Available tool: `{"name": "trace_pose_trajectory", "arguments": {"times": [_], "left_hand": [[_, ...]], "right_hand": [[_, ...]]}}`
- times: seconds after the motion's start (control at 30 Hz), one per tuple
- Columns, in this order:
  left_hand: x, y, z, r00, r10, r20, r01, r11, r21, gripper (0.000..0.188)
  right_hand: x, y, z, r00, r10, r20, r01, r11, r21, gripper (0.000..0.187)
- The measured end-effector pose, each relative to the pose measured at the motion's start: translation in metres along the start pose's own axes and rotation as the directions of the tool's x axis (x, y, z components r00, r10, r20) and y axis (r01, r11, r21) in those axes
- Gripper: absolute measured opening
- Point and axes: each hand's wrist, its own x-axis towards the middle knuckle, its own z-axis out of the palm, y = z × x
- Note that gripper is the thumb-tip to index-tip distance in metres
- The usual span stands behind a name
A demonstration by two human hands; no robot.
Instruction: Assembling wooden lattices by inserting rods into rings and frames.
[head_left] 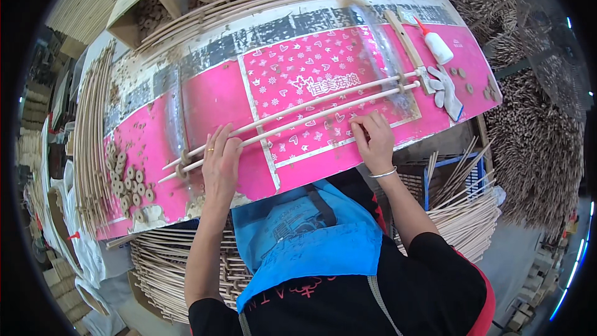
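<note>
Head view: the left hand [222, 155] lies over two slim, pale wooden rods [311, 106] on the pink tabletop [214, 96]; the right hand [375, 140], fingers curled, is near them; I cannot tell either's grip.

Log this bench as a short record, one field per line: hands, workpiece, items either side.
Left hand: over two rods, toward their left ends
Right hand: just below the rods; grip unclear
Rings on rods: near both ends
Surface: pink sheet, partly patterned
Left side: loose rings, upright row of rods
Right side: white bottle with red tip, white glove
</note>
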Motion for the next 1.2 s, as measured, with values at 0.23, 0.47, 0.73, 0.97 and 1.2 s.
{"name": "trace_pose_trajectory", "arguments": {"times": [0.23,0.47,0.73,0.97,1.2], "left_hand": [[0.018,0.001,-0.002,0.993,0.11,0.039,-0.112,0.992,0.06,0.021],[-0.008,-0.011,-0.029,0.997,0.081,-0.003,-0.081,0.996,-0.036,0.024],[-0.143,-0.013,-0.156,0.9,-0.231,-0.369,0.283,0.955,0.091,0.021],[-0.391,0.051,-0.183,0.091,-0.532,-0.842,0.911,0.385,-0.145,0.011],[-0.594,0.047,-0.115,-0.224,-0.39,-0.893,0.968,-0.194,-0.158,0.017]], "right_hand": [[0.002,0.003,-0.002,1.0,0.007,-0.018,-0.007,1.0,-0.001,0.005],[0.004,-0.008,0.01,0.994,0.011,0.108,-0.018,0.998,0.063,0.005],[-0.012,0.053,0.002,0.987,-0.106,0.122,0.113,0.992,-0.054,0.018],[0.02,0.038,0.011,0.959,-0.101,0.267,0.08,0.993,0.088,0.025],[0.057,0.002,0.048,0.925,-0.165,0.343,0.121,0.982,0.146,0.027]]}}
